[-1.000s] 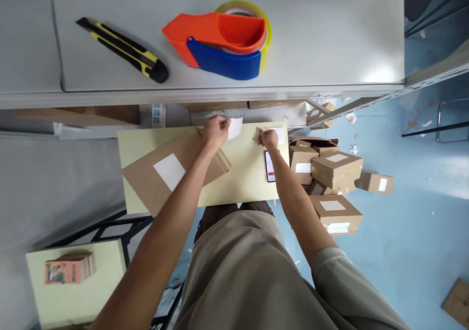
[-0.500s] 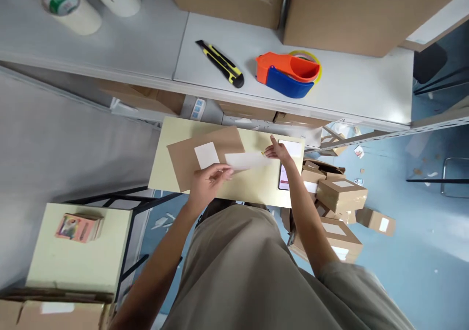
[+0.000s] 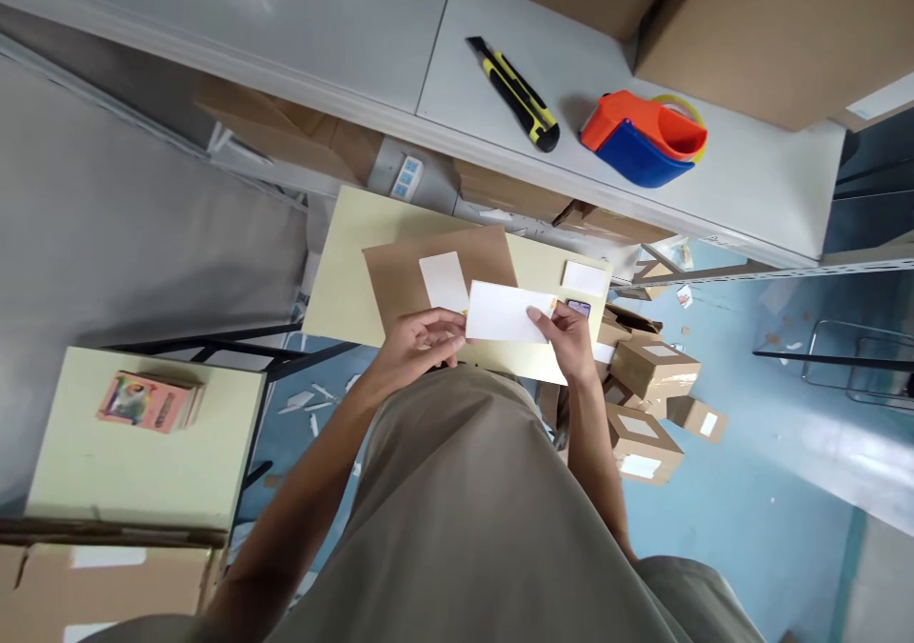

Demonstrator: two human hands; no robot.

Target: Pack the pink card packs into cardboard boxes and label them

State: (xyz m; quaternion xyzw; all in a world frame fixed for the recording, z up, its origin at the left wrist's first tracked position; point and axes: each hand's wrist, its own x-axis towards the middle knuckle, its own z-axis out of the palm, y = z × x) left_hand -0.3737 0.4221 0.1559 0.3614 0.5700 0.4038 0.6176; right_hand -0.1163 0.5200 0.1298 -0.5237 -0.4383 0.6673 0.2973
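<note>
A white rectangular card [image 3: 508, 313], with small yellow-orange marks at its ends, is held up above the table. My right hand [image 3: 571, 336] grips its right end, thumb on top. At the card's left edge, my left hand [image 3: 423, 346] has its fingers curled and the fingertips against the edge. Beneath lies a flat brown cardboard piece [image 3: 400, 276] bearing a white label [image 3: 444, 279], on the pale yellow table [image 3: 343, 271]. The card covers part of the cardboard.
On the shelf [image 3: 343, 52] ahead lie a yellow-black utility knife [image 3: 515, 95] and an orange-blue tape dispenser [image 3: 643, 138]. A phone [image 3: 578, 309] and a white rectangle [image 3: 584, 277] are at the table's right. Cartons [image 3: 653, 371] pile up beyond. Books [image 3: 147, 401] rest on a side table.
My right hand has gone from open fingers beside the card to gripping its right end. The card now faces up more flatly. The view has shifted and tilted.
</note>
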